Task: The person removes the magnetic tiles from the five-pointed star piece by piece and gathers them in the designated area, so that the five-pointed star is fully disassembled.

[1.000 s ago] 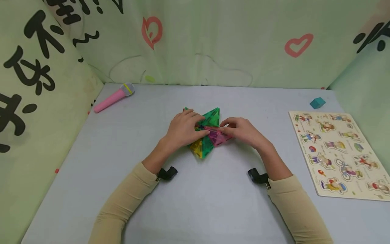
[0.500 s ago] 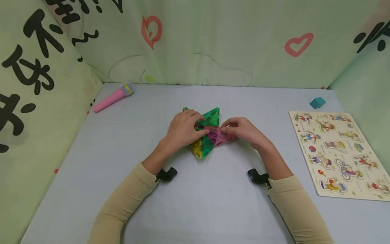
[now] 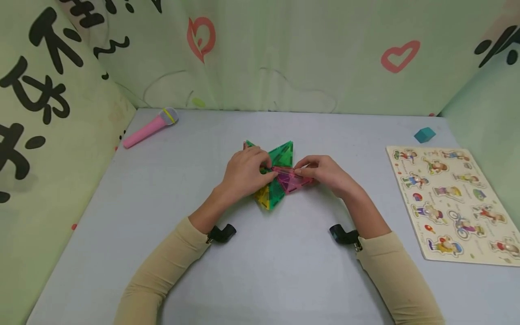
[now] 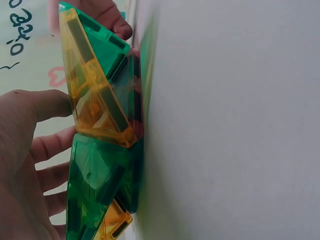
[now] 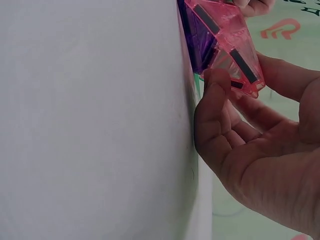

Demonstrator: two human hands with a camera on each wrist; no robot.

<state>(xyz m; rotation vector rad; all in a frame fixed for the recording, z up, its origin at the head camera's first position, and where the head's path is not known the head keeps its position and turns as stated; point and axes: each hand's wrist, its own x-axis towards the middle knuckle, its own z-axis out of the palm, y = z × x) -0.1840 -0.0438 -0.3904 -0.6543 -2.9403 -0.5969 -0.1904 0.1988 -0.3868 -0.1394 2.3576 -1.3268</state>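
A cluster of see-through magnetic tiles sits at the table's middle. Green triangles fan out at its back and front, with a yellow tile at the near side. My left hand holds the cluster from the left, thumb against it and fingers curved over the top. On the right, my right hand pinches a pink triangular tile between thumb and fingers. A purple tile shows beneath that pink one. The left hand covers the cluster's left part in the head view.
A pink toy microphone lies at the back left of the white table. At the right are a wooden picture puzzle board and a small teal block. Printed green cloth walls off the back and sides.
The hands and tiles stay almost still. Only a slight shift of the head view and tiny movements of the pink tile's outer end to the right show.
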